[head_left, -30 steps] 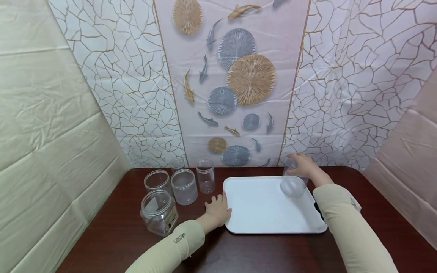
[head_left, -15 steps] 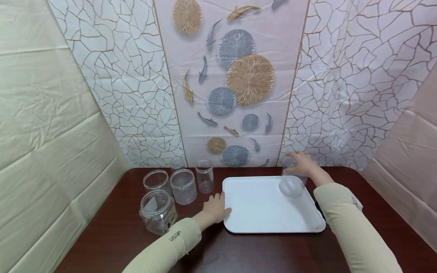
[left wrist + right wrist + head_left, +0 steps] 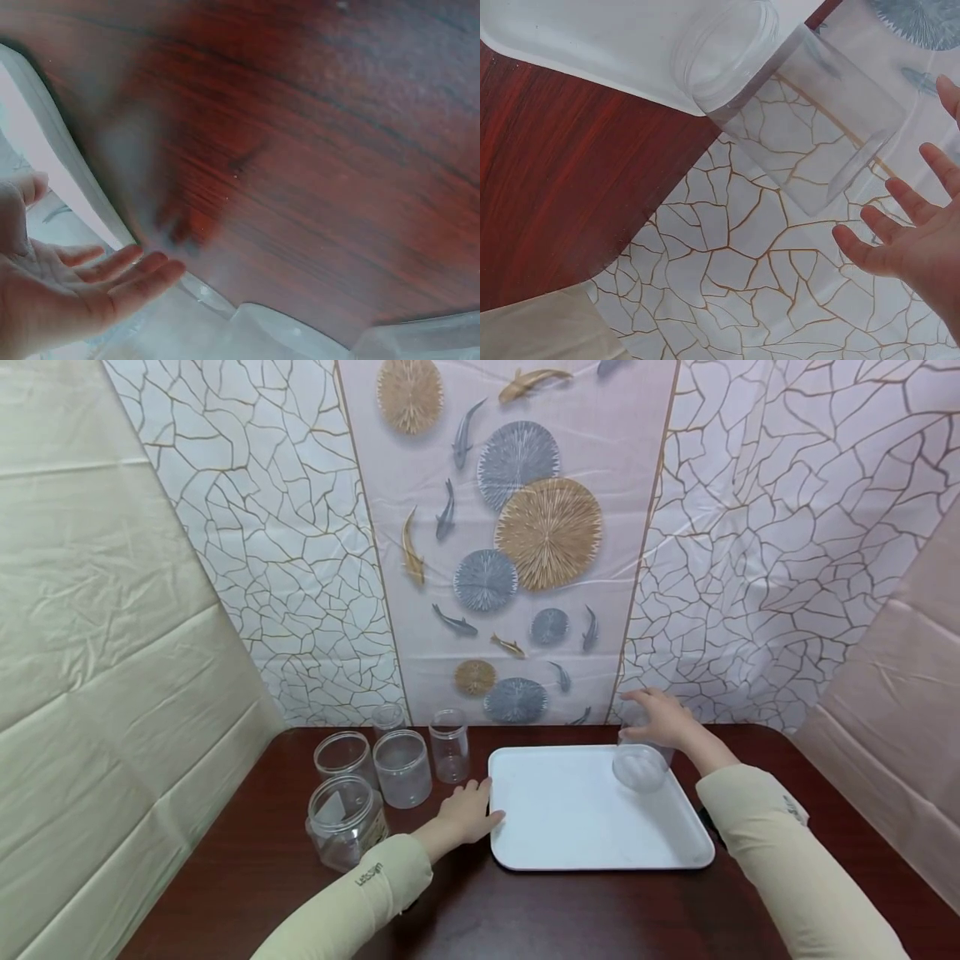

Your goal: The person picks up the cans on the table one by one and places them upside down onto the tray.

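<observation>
At the back right corner of the white tray [image 3: 585, 810] stands a clear plastic jar [image 3: 639, 768], its ringed end down on the tray. My right hand [image 3: 663, 720] is just above and behind the jar, fingers spread. In the right wrist view a gap shows between the fingertips and the jar [image 3: 810, 135], and the palm is bare. My left hand [image 3: 467, 812] is at the tray's left edge, fingers extended and thumb over the rim. The left wrist view shows this hand [image 3: 71, 289] relaxed, holding nothing, beside the tray wall [image 3: 56, 142].
Several clear jars stand in a group left of the tray, including a wide jar with a label [image 3: 348, 827], a frosted-looking jar [image 3: 403, 772] and a tall narrow jar [image 3: 451, 747]. A patterned cloth [image 3: 517, 568] hangs behind the dark wooden table [image 3: 570, 918].
My left hand has drawn slightly left with its fingers straighter. My right hand has opened a little wider above the jar, which stays in place on the tray.
</observation>
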### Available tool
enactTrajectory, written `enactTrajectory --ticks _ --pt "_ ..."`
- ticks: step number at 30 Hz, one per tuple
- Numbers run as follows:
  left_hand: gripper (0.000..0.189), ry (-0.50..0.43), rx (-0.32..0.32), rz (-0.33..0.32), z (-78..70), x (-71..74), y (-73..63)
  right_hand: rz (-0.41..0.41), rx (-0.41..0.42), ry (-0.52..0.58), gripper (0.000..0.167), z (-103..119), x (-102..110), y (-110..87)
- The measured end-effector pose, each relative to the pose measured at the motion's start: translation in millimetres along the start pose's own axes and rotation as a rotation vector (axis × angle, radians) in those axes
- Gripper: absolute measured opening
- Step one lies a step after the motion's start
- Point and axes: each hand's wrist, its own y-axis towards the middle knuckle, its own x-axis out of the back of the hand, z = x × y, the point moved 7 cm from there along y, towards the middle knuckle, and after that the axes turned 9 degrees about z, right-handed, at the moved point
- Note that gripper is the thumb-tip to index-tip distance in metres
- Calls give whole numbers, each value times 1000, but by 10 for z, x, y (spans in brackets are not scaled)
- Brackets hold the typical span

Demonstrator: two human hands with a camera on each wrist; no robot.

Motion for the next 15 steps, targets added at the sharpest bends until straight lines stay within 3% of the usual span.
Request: enactTrajectory --ticks 8,15 --pt "56 37 -46 -150 -14 157 -77 -34 70 -12 63 112 22 -43" --pt "48 21 -126 -283 -47 349 -146 -100 153 -22 61 262 32 -80"
